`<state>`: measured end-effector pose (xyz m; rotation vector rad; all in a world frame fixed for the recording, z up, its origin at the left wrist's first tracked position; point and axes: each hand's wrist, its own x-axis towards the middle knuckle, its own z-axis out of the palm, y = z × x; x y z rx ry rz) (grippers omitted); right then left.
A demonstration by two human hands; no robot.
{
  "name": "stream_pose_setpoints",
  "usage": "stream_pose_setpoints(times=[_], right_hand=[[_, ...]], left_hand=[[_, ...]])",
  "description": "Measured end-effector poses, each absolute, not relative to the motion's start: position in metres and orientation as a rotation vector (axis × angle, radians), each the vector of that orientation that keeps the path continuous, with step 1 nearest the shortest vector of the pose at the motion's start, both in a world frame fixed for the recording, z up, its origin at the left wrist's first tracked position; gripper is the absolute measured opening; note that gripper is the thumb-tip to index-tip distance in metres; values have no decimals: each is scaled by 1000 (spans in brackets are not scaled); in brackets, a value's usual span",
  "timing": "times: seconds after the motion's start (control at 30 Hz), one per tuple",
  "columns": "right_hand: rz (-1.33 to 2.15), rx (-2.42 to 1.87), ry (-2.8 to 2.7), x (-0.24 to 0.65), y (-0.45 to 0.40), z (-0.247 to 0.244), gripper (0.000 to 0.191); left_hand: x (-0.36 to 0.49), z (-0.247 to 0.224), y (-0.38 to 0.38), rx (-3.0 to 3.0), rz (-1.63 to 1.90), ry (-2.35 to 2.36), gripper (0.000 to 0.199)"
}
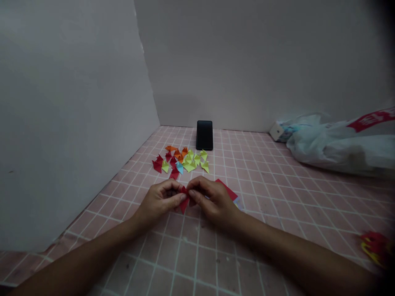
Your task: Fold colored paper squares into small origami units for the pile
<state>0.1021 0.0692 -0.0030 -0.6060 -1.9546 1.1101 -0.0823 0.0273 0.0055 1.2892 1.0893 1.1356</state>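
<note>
Between my two hands is a small piece of folded red origami paper, held just above the table. My left hand pinches it between thumb and fingers from the left. From the right, my right hand grips its upper part with thumb and fingertips. The fingers hide much of its shape. Beyond the hands lies a group of small folded paper figures in yellow, orange, red and light blue. Partly behind my right hand is a stack of paper squares with a red sheet on top.
A black phone-like slab stands near the back wall. To the right lie a white plastic bag and a small box. A blurred red and yellow item sits at the right edge. A white wall bounds the left.
</note>
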Motion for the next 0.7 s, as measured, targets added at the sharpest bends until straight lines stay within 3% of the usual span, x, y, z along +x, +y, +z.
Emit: stream_pose_setpoints(times=[0.5,0.7], right_hand=[[980,-579,-1918,97,68,-3,13],[1039,-636,-1895,96,66,-3,12]], left_hand=[[-81,6,27,1488,1153,1218,6],[-79,2,25,1370,1260,1183,16]])
